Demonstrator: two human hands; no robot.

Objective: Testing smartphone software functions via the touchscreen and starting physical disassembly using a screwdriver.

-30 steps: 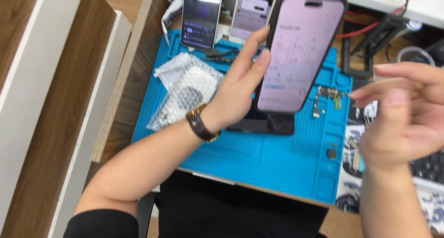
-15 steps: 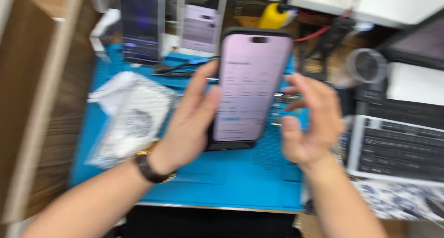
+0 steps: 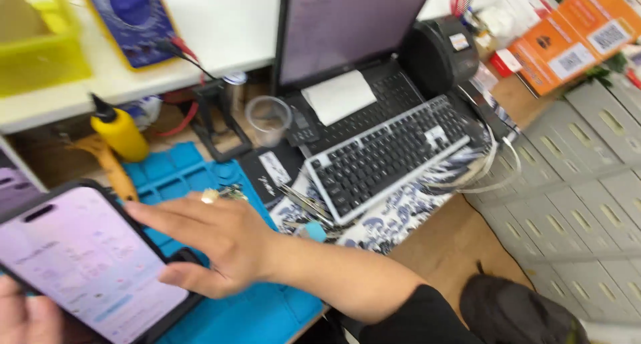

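Note:
A black smartphone [image 3: 80,267] with a lit pale screen is at the lower left, held up over the blue work mat [image 3: 260,310]. My left hand [image 3: 17,317] grips its lower edge at the frame's bottom left corner, mostly cut off. My right hand [image 3: 214,240] reaches in from the right with fingers stretched flat, its fingertips at the phone's right edge and screen.
A keyboard [image 3: 384,153] lies on a patterned desk pad [image 3: 400,217] to the right, a laptop [image 3: 347,43] behind it. A clear cup [image 3: 267,120], yellow bottle [image 3: 120,133], yellow bin [image 3: 40,37] and blue multimeter [image 3: 133,17] are at the back. Grey drawers [image 3: 574,190] stand at right.
The view has swung right, putting the phone at the lower left. My right hand has moved from beside the phone to reach across its screen edge.

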